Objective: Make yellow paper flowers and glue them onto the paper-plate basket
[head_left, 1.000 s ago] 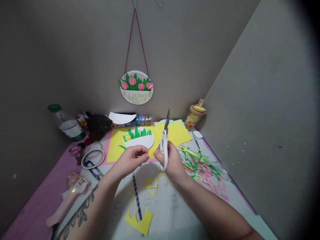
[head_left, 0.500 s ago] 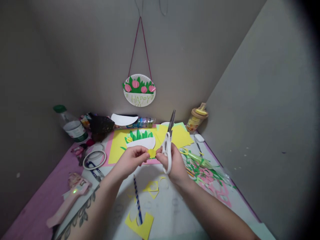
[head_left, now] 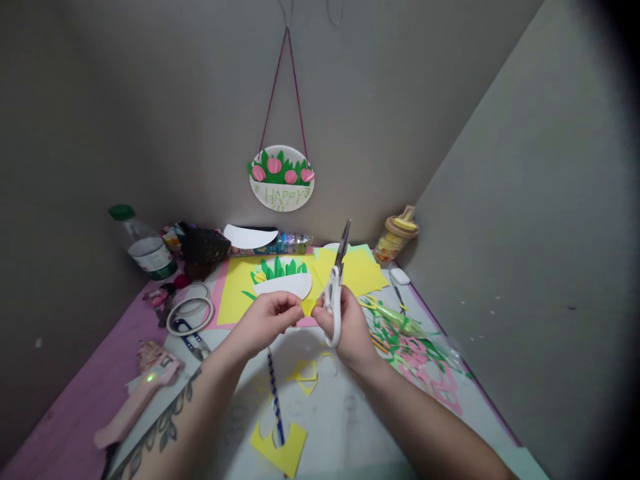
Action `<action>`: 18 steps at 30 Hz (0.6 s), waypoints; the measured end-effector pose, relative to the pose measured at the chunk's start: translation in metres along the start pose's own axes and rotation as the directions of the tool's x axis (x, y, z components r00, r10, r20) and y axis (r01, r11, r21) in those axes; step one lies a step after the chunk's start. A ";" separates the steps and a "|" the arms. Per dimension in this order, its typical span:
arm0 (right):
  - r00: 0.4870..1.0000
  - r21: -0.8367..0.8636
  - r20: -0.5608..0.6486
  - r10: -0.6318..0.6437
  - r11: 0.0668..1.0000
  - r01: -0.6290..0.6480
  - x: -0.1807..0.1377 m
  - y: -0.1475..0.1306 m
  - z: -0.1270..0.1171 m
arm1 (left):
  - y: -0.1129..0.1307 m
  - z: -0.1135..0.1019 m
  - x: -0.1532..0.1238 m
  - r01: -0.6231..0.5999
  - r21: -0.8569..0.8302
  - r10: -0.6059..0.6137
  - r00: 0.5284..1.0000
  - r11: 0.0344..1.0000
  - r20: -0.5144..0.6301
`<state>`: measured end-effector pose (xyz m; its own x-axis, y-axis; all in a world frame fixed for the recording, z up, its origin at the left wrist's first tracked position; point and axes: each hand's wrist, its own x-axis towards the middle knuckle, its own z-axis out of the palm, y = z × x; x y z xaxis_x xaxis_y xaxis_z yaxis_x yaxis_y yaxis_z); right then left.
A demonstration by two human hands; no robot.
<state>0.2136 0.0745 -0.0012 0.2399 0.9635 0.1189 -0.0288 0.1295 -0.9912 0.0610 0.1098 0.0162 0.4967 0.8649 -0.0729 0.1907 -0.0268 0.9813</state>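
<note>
My right hand point(head_left: 347, 327) grips white-handled scissors point(head_left: 335, 290), blades closed and pointing up. My left hand point(head_left: 265, 320) pinches a small yellow paper piece point(head_left: 307, 306) that sits between both hands' fingertips. Just behind the hands lies a half paper plate with green leaves point(head_left: 283, 279) on a yellow sheet point(head_left: 235, 293). Below the hands a striped pencil point(head_left: 274, 393) lies on the table beside yellow offcuts point(head_left: 285, 447).
A decorated paper plate with pink flowers point(head_left: 281, 177) hangs on the wall. At left are a bottle point(head_left: 143, 247), tape rolls point(head_left: 190, 310), small snips point(head_left: 193, 337) and a pink glue gun point(head_left: 133, 400). At right are a lidded cup point(head_left: 397, 237) and green and pink paper scraps point(head_left: 417, 347).
The view has shifted slightly. The yellow piece has turned a little between my fingertips; both hands stay close together with the scissors upright.
</note>
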 end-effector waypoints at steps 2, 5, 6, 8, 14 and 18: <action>1.000 -0.012 0.000 -0.004 1.000 0.004 0.000 0.000 0.000 | 0.002 0.001 -0.001 -0.011 0.021 0.011 1.000 1.000 -0.007; 1.000 -0.019 -0.005 -0.023 1.000 0.023 0.000 0.002 0.000 | 0.003 0.003 -0.003 -0.002 0.054 0.004 1.000 0.999 -0.026; 1.000 -0.019 -0.009 -0.028 0.999 0.028 0.000 0.002 -0.001 | 0.003 0.003 -0.004 0.006 0.056 -0.004 1.000 0.998 -0.030; 0.999 -0.013 -0.018 -0.032 0.999 0.031 0.000 0.004 -0.002 | 0.003 0.003 -0.004 0.018 0.049 -0.016 0.999 0.999 -0.043; 1.000 0.105 0.006 -0.007 0.995 0.007 0.003 0.009 -0.004 | 0.006 0.002 -0.004 0.009 0.079 0.001 0.991 0.997 -0.136; 1.000 0.022 -0.020 0.013 1.000 -0.013 0.002 0.005 -0.001 | 0.009 0.002 -0.005 -0.022 0.110 0.036 0.992 0.994 -0.122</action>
<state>0.2147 0.0769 -0.0057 0.2591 0.9601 0.1048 -0.0529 0.1224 -0.9911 0.0618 0.1047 0.0246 0.3957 0.9182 -0.0154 0.2715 -0.1009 0.9571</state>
